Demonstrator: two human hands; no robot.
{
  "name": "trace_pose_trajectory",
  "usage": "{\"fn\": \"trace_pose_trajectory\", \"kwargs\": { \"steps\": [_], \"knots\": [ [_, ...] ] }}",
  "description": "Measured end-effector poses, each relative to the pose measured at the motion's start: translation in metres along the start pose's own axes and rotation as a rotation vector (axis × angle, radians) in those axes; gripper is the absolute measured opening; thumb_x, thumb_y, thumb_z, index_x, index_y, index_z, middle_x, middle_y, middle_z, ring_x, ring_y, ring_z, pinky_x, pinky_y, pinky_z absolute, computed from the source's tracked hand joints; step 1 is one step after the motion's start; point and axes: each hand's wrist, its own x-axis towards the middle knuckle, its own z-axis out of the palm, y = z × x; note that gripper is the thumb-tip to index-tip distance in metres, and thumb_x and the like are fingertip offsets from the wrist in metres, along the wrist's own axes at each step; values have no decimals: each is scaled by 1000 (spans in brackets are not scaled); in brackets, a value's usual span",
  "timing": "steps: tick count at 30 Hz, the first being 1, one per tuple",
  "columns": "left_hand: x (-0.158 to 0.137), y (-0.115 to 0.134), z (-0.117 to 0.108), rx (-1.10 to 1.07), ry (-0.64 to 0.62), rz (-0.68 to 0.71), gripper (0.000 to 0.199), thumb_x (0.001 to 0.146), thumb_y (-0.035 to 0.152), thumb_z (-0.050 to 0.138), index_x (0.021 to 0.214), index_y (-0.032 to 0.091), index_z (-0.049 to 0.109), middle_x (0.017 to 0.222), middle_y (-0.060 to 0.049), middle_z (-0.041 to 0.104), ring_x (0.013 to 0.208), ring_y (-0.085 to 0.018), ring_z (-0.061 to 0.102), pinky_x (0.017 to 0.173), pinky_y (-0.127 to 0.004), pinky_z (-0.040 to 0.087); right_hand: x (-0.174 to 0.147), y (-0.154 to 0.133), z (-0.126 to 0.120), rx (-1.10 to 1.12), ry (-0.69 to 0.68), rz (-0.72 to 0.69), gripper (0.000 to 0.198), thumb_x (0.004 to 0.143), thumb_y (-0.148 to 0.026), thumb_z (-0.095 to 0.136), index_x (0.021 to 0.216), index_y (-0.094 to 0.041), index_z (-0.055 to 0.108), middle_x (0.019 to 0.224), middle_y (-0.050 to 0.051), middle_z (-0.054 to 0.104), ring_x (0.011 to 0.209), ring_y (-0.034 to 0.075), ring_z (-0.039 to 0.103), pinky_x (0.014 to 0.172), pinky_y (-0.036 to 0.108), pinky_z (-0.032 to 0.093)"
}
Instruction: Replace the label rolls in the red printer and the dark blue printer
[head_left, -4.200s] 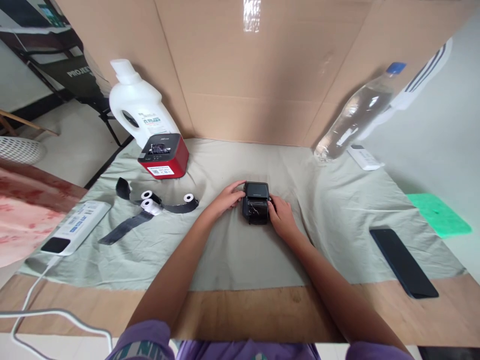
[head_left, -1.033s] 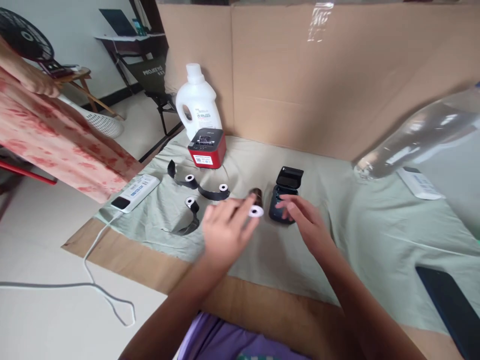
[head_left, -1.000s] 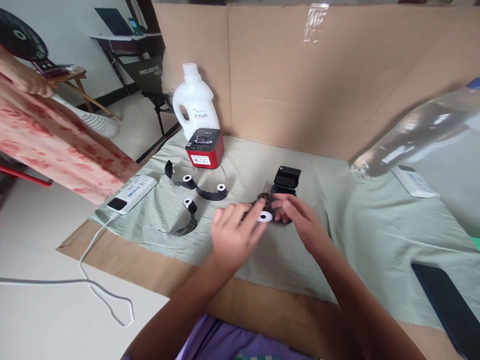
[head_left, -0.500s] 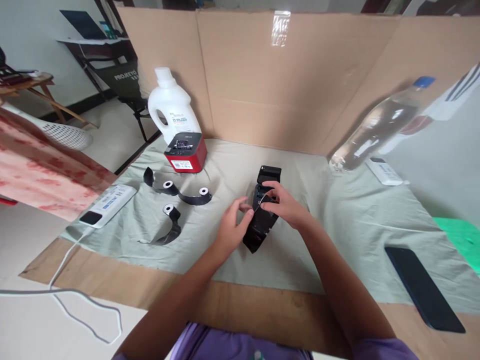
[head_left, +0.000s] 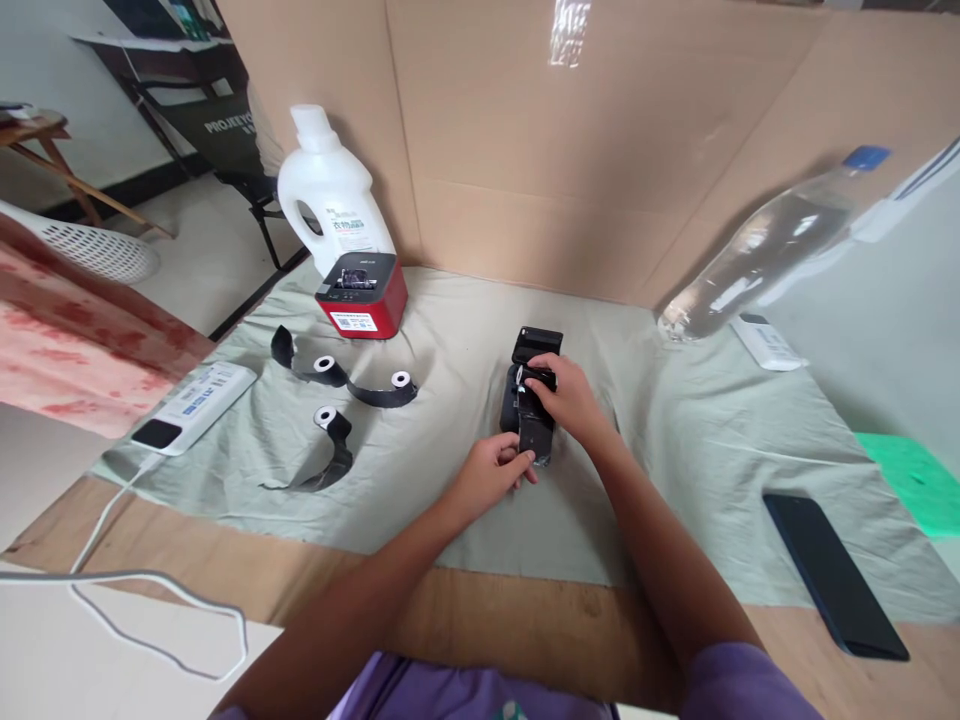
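Note:
A small black device with its lid raised, looking like a mini printer point(head_left: 510, 400), lies on the cloth in front of me. Over its opening my right hand point(head_left: 568, 393) grips a black paper roll point(head_left: 541, 380) between thumb and fingers. A dark strip of that roll hangs toward me, covering part of the device. My left hand point(head_left: 501, 470) pinches the strip's loose lower end. Left of my hands stand more rolls with white cores: one paper roll point(head_left: 328, 370), another roll point(head_left: 400, 381) and a third roll point(head_left: 327, 417) with its strip curling.
A red and black printer point(head_left: 367, 300) sits before a white detergent bottle point(head_left: 330, 200). At left lies a white power strip point(head_left: 191, 410) with a cable. A clear bottle point(head_left: 772, 250) leans at the back right; a phone point(head_left: 836, 575) lies front right. Cardboard point(head_left: 525, 180) stands behind.
My right hand has brought the roll down over the device. My left hand has moved toward me, and the strip has swung in closer. The view has shifted slightly.

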Motion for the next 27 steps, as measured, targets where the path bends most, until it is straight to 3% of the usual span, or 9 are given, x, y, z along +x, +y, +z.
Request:
{"fn": "trace_pose_trajectory", "kwargs": {
  "steps": [8,14,16,20,23,25,27],
  "knots": [
    [18,-1,-6,-65,13,-47,36,82,48,64,68,16,57,68,-5,70,49,-8,47,52,-22,38,10,17,13,-70,12,-19,18,85,-17,55,100,-21,63,108,10,62,105,26,56,99,44,43],
    [20,1,-4,-42,57,-75,38,81,50,63,63,17,52,63,-4,68,47,-8,43,50,-22,35,7,9,15,-285,109,164,5,83,-20,59,86,-22,57,100,9,53,104,28,50,94,45,44],
    [20,1,-3,-40,68,-92,38,81,50,62,63,17,53,60,-3,67,45,-7,41,48,-22,32,5,7,13,-349,162,226,10,82,-25,64,86,-22,55,97,9,53,102,30,49,92,46,44],
    [19,-1,-3,-22,76,-116,35,83,47,60,67,15,62,53,-1,62,42,-8,40,46,-22,29,8,13,8,-235,309,252,35,82,-36,66,110,-20,52,111,12,57,99,26,52,90,43,45],
    [16,-2,-2,-8,66,-153,38,85,47,59,65,15,62,48,-1,58,41,-8,39,46,-22,28,14,19,2,-50,312,194,55,87,-41,60,135,-20,43,131,13,56,91,21,56,83,38,48],
    [13,-1,-2,-21,60,-205,39,85,49,59,65,15,62,46,0,56,40,-7,37,46,-22,26,17,20,-2,21,289,171,57,89,-43,56,140,-22,43,133,12,58,86,19,57,78,36,49],
    [10,-1,-2,-40,51,-243,40,85,51,59,66,15,62,46,0,56,39,-7,36,46,-22,25,18,19,-7,48,275,153,47,90,-43,54,132,-21,53,123,10,63,83,18,57,74,34,49]
  ]
}}
